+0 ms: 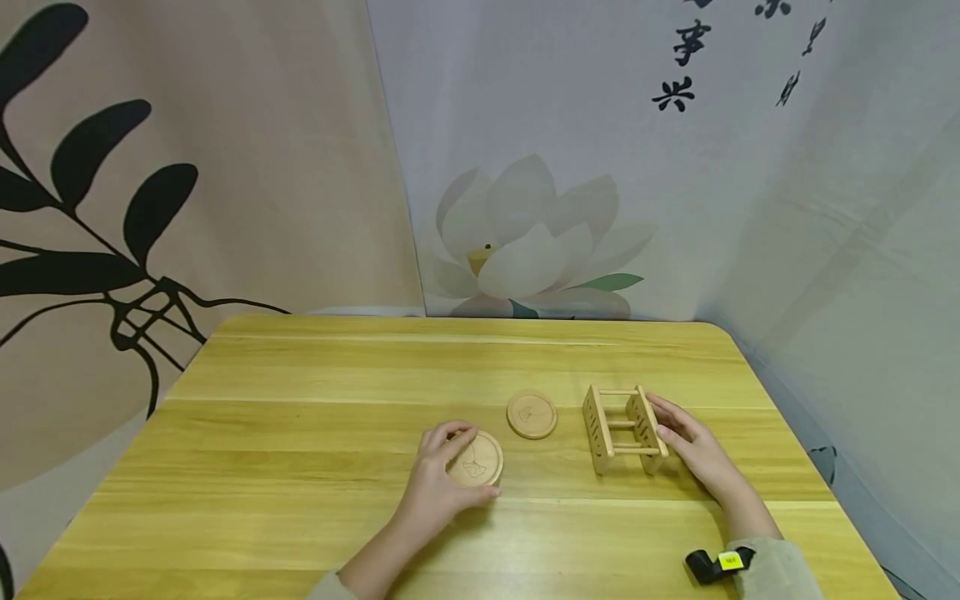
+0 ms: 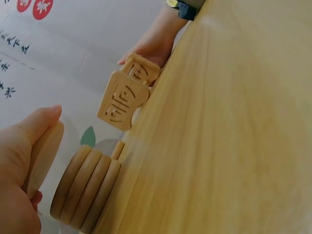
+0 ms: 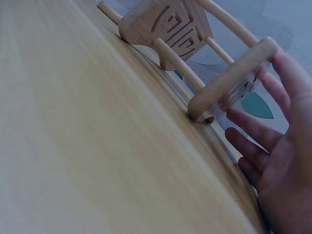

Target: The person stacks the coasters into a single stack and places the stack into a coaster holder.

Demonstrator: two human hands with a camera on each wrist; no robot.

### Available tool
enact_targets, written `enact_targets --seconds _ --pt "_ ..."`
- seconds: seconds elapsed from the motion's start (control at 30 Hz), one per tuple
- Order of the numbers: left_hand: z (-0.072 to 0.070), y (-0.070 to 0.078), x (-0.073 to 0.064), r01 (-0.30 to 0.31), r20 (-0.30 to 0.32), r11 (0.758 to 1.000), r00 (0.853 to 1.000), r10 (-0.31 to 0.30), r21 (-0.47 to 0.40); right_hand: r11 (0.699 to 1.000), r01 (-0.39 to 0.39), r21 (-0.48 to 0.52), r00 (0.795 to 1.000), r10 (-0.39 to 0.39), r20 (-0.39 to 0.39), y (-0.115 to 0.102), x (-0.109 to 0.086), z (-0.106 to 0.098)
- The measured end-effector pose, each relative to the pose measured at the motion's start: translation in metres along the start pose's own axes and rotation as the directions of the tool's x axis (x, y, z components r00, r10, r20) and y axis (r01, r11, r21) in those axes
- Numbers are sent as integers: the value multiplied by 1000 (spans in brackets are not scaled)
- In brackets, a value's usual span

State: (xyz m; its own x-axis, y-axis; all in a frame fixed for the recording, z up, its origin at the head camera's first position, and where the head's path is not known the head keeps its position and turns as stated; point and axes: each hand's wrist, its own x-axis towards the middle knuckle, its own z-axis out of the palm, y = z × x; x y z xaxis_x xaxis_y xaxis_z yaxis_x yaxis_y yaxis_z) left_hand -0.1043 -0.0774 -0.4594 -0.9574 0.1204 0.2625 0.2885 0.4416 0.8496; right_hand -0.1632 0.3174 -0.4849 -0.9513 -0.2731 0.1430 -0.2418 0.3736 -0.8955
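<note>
In the head view, my left hand grips a round wooden coaster with a leaf engraved on its face. The left wrist view has this held coaster tilted between thumb and fingers, a small gap away from a stack of several coasters. A flat coaster with an engraved design lies farther back on the table. At the right stands a wooden rack with two cut-out side panels joined by rods. My right hand touches the rack's right panel, and its fingers are loosely extended along the outside.
The wooden table has rounded far corners. Printed cloth with a lotus hangs behind it, and a second cloth with dark leaves hangs at the left. A black wrist strap with a yellow label sits by the right sleeve.
</note>
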Motion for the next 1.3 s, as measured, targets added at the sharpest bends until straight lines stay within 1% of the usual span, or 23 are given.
enact_targets --seconds 0.17,0.4,0.6,0.93,1.3 --pt "-1 -2 0 -7 -1 1000 1000 7 -1 1000 4 6 1000 -4 -2 2 0 0" --pt "0 -6 2 6 9 1000 1000 -6 -9 1000 3 1 1000 -3 -2 3 1 0" --pt "0 -9 2 6 18 1000 1000 -6 -16 1000 -1 1 1000 1 -3 2 1 0" --pt "0 -13 2 -30 36 999 999 30 -23 1000 -4 1 1000 4 -4 2 1 0" --pt "2 -17 4 -39 54 999 998 40 -19 1000 6 12 1000 -6 1 3 1 -1"
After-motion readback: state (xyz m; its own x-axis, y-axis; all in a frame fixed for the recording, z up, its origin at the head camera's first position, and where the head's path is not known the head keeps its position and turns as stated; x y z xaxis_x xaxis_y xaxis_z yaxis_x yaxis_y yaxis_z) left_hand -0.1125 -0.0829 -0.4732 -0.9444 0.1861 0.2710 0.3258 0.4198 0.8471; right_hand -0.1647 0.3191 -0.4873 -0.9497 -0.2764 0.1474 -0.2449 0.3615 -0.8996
